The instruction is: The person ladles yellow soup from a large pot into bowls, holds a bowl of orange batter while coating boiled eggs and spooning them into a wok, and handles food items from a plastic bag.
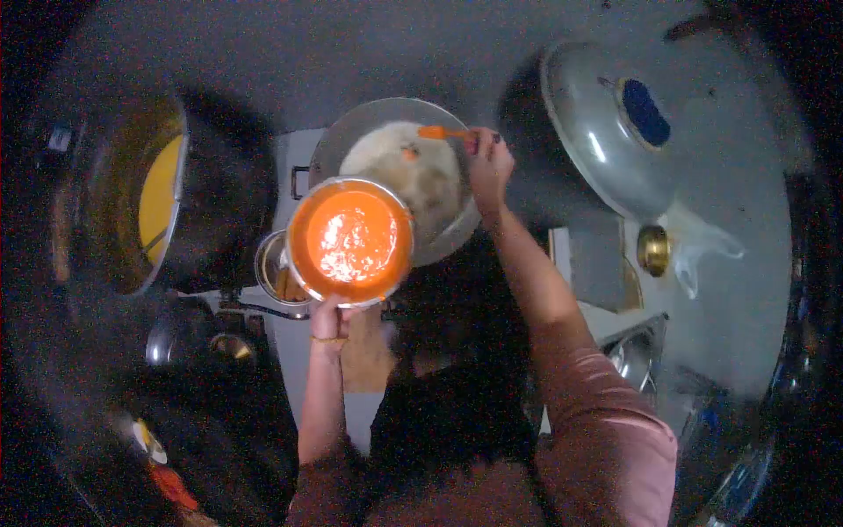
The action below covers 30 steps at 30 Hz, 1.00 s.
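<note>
My left hand (330, 320) grips the near rim of a round metal bowl (300, 283) filled with glossy orange sauce (356, 237). That bowl is held over the near left edge of a large metal pot (329, 149), which contains a pale, frothy liquid (378, 149) with a small orange spot in it. In my right hand (488, 162) is the handle of an orange spatula (435, 133), its blade above the far right part of the pale liquid. The bowl hides part of the pot.
At left stands a large dark pot (183, 176) with yellow contents. A big domed lid (580, 114) with a blue pad is at upper right, near a small brass container (652, 249) and a clear plastic bag (702, 246). A glass jar (266, 266) sits beside the bowl.
</note>
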Motion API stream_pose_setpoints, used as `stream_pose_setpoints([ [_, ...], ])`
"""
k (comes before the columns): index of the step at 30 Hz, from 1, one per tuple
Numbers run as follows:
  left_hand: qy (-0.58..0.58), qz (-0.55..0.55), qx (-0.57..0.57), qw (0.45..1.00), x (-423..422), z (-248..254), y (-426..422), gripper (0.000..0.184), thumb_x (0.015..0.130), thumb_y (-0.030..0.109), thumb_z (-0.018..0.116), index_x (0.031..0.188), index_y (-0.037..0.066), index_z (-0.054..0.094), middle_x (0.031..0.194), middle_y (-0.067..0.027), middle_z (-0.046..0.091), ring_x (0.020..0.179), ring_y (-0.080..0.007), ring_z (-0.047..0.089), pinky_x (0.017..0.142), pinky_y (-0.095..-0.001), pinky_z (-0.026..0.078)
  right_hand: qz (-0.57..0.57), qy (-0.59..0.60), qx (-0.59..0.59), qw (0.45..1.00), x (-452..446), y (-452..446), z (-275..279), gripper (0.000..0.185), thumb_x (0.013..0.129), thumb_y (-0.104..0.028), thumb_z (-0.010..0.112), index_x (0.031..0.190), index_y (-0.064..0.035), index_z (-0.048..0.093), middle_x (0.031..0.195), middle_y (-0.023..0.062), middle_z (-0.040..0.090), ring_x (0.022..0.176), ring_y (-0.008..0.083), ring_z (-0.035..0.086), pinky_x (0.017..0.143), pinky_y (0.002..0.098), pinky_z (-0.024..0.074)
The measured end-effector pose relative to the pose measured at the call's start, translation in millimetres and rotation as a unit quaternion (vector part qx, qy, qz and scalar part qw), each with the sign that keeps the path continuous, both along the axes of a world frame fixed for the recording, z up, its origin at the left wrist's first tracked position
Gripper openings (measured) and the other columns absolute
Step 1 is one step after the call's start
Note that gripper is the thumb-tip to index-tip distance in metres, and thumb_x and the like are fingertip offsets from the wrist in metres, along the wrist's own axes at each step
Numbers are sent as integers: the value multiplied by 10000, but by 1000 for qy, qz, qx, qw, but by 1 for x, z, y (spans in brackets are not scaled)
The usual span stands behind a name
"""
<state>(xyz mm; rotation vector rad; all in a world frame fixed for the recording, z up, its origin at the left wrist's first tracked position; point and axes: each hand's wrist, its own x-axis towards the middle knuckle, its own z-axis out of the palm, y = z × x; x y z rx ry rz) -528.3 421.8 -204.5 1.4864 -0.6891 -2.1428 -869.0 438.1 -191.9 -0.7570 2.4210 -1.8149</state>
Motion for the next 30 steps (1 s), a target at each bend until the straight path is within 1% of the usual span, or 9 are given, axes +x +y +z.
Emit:
stream_pose_setpoints([
  [3,-73,-20,40,996,-4,35,32,404,688,24,520,1073,-47,420,973,-126,534,766,-224,578,574,-306,530,43,-73,-10,996,16,53,43,305,863,-197,366,782,8,576,668,43,580,633,126,549,580,268,434],
  [7,90,-122,19,988,7,1,75,375,700,7,497,1070,28,443,838,-86,545,569,-160,543,487,-255,493,145,-248,-306,908,78,151,115,199,848,-114,383,850,13,536,733,47,566,675,142,546,601,262,447],
  [9,54,-190,26,980,-4,11,110,364,708,7,491,1067,44,446,799,-72,539,537,-145,522,468,-245,479,179,-184,-87,963,83,215,124,81,821,-79,456,839,-15,501,768,61,557,683,149,548,607,276,453],
  [15,-17,-316,48,947,-80,106,219,326,760,61,463,1078,-3,426,854,-101,571,605,-179,576,481,-252,472,8,-90,133,987,93,365,127,161,778,-154,565,816,-47,450,715,73,532,660,147,540,588,291,439],
  [17,-71,-465,-23,882,-116,146,260,336,748,86,472,1061,-31,440,898,-122,574,653,-202,594,525,-265,479,-4,-93,157,983,80,423,117,170,782,-175,559,826,-48,455,716,80,536,652,169,545,584,304,434],
  [18,-125,-450,78,881,-127,133,283,353,713,90,507,1041,-36,464,878,-115,580,656,-200,595,543,-260,473,-3,-96,187,978,74,457,110,181,787,-195,553,835,-48,459,716,88,539,645,191,550,579,316,430],
  [21,-76,-376,74,921,-167,159,363,262,684,83,533,925,-19,525,787,-79,579,582,-176,563,490,-247,432,-18,-115,258,959,51,546,93,212,806,-252,513,886,-58,491,748,105,555,653,244,551,589,335,427],
  [25,11,-404,133,905,-179,66,421,66,661,84,545,705,42,520,583,-27,498,470,-120,462,422,-222,353,-165,-135,244,946,23,647,43,253,826,-261,458,973,-59,499,821,135,554,767,276,546,658,341,419],
  [30,-29,-449,121,885,-149,7,355,113,667,110,549,748,38,515,542,-18,485,470,-107,478,390,-216,360,81,-33,261,962,61,572,-2,266,807,-215,448,1000,-41,504,973,164,523,963,293,484,803,357,381],
])
